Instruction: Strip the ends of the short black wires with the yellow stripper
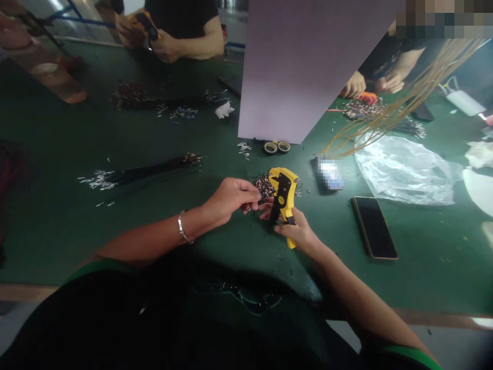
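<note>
Pliers (pixel 283 192): grasped by right fingers (pixel 265 207)
Left fingers (pixel 250 197): pinched together, contents unclear
Worktop (pixel 173 139): green, strewn with clippings (pixel 264 185)
Opposite: people (pixel 181 23)

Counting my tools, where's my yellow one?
In the head view, your yellow tool is just right of centre, in your right hand, by the scrap pile.

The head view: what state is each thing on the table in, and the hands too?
Left hand: fingertips pinched together; whether they grip anything is unclear.
Right hand: wrapped around the yellow tool.
Yellow tool: held up; jaws unclear.
Phone: flat, screen dark.
Plastic bag: spread out, wrinkled.
Black wire bundle: lying down, ends fanned.
Purplish panel: upright.
White tissue: crumpled.
</note>
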A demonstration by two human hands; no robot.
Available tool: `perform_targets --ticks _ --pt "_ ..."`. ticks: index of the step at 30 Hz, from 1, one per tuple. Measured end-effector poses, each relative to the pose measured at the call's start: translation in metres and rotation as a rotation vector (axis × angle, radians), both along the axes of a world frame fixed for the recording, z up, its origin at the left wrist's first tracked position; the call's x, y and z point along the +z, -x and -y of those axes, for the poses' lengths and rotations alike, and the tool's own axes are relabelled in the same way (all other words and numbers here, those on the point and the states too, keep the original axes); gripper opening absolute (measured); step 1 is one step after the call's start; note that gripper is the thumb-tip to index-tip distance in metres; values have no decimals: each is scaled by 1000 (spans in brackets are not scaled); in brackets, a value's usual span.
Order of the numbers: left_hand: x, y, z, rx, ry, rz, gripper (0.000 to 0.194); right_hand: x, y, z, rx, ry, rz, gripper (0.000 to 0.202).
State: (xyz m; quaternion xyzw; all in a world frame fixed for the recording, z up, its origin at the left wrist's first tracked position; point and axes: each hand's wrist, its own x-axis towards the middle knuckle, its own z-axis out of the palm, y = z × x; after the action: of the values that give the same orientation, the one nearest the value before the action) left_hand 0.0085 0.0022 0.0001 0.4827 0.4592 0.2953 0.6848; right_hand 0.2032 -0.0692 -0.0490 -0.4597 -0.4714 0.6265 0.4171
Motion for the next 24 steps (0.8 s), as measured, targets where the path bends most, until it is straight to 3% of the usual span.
perform_targets --ticks 8,15,21,24 --pt "6 -1 2 -3 51 4 4 14 7 2 23 -26 66 43" --pt "12 -2 5 -18 53 14 13 10 7 5 -27 -81 86 38" --pt "11 -2 6 -39 22 22 12 9 8 7 -52 -308 377 27" --pt "7 -2 6 -53 0 15 6 5 7 9 -109 -529 594 42"
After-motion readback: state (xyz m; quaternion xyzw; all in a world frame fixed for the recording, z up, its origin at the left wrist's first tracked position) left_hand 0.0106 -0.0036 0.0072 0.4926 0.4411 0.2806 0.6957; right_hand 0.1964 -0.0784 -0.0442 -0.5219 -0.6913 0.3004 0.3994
